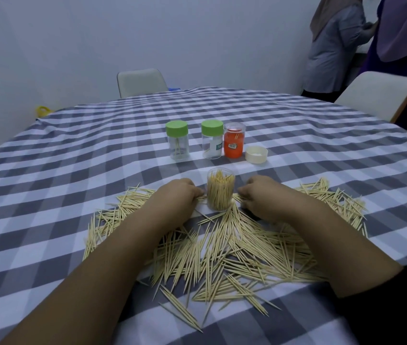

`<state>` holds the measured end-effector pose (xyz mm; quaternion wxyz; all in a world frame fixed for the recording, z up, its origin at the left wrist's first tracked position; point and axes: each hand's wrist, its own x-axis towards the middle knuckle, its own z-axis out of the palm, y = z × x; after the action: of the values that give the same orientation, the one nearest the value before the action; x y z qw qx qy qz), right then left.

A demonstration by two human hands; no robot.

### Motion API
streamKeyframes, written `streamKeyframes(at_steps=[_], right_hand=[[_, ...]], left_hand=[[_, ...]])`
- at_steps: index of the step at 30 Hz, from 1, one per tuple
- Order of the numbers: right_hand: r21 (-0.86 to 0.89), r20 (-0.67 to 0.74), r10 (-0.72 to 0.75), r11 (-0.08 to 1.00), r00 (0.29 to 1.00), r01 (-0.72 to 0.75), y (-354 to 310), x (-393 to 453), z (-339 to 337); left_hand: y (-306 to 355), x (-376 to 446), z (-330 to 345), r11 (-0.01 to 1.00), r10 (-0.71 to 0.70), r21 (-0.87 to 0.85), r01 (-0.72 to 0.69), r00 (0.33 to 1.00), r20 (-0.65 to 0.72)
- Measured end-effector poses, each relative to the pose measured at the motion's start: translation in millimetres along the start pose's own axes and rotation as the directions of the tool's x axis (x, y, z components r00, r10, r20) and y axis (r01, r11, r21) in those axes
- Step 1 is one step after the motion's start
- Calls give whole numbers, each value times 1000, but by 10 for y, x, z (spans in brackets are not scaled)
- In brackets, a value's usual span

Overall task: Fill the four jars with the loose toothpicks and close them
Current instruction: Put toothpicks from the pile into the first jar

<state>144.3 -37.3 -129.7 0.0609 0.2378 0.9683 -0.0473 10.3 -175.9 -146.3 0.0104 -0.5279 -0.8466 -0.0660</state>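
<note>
Jars are numbering four on the checked tablecloth (73,150). One open jar (220,192), packed upright with toothpicks, is standing between the two hands at the far edge of the loose toothpicks (227,247). Three more are standing in a row behind it: two clear jars with green lids (177,140) (212,143), each appearing to hold only a few sticks, and one orange jar (233,143) under a clear cap. One white lid (256,154) is lying just right of the orange jar. The left hand (176,199) and right hand (263,197) are resting on the pile, fingers curling down among the sticks; whether they are pinching any cannot be told. Two chairs (141,82) (376,94) are showing beyond the table. Two standing people (331,46) (406,33) are being cut off by the top right of the view.
</note>
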Motion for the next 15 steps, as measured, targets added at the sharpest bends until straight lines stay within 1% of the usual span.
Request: streamKeyframes(at_steps=[2, 4, 5, 8, 11, 15], right_hand=[[-38, 5, 65, 997, 998, -65, -60, 21, 0], [-47, -25, 72, 996, 997, -73, -101, 13, 5], [-56, -50, 65, 996, 997, -68, -120, -6, 9], [-68, -141, 65, 995, 988, -76, -180, -65, 39], [-86, -178, 66, 993, 982, -82, -243, -76, 51], [-86, -191, 79, 992, 978, -97, -276, -96, 24]], left_hand=[[5, -1, 22, 1000, -7, 22, 7, 1000, -2], [37, -8, 36, 999, -5, 41, 6, 1000, -16], [61, -16, 37, 997, 7, 76, -5, 1000, -27], [131, -20, 43, 961, 51, 273, -38, 998, -41], [181, -12, 43, 932, -32, 359, 49, 998, -54], [204, -15, 28, 933, -114, 334, 132, 991, -73]])
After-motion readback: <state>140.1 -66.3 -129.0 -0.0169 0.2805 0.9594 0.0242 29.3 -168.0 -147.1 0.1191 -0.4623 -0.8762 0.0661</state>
